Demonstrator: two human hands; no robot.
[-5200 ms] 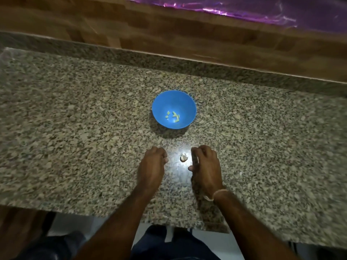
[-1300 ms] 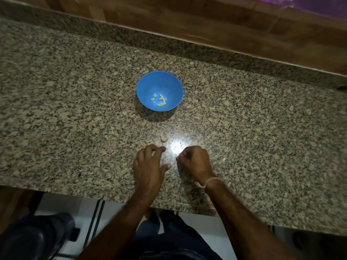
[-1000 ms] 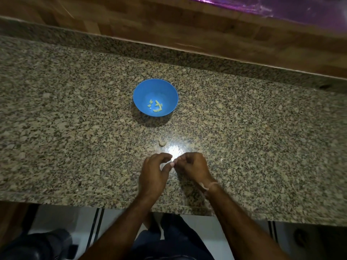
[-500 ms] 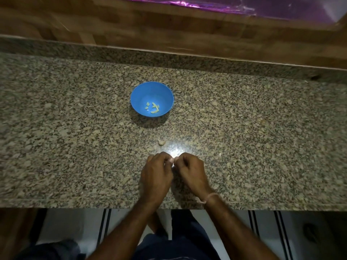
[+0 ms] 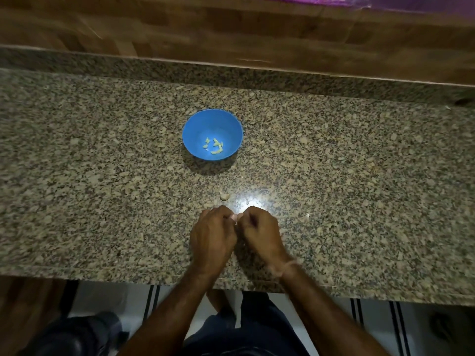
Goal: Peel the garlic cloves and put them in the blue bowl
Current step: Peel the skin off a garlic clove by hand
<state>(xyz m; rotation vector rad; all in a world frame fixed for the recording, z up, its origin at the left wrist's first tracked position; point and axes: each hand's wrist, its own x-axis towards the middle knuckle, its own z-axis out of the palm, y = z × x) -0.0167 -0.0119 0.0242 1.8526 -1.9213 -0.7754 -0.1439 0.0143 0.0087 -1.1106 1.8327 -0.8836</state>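
A speckled granite worktop runs from the left edge to the right, with a wooden wall along its far side. Below the near edge at the far left, a dark rounded shape sits on the floor, too dim to identify.

Left of centre, the blue bowl stands upright on the worktop, well apart from the hands. A few peeled garlic cloves, pale yellow, lie together in its bottom. Nearer the person and slightly right of the bowl, a single loose clove lies on the bare stone beside a bright glare spot, just beyond the fingertips.

The left hand is over the near part of the worktop with its fingers curled in and its back to the camera. Its fingertips meet those of the right hand, which is curled the same way. Between them both hands pinch a small pale piece. Most of it is hidden by the fingers, so I cannot tell whether any skin is on it. A thin light thread circles the right wrist.

Further right, a tiny pale scrap lies alone on the stone. A purple sheet shows at the far right corner
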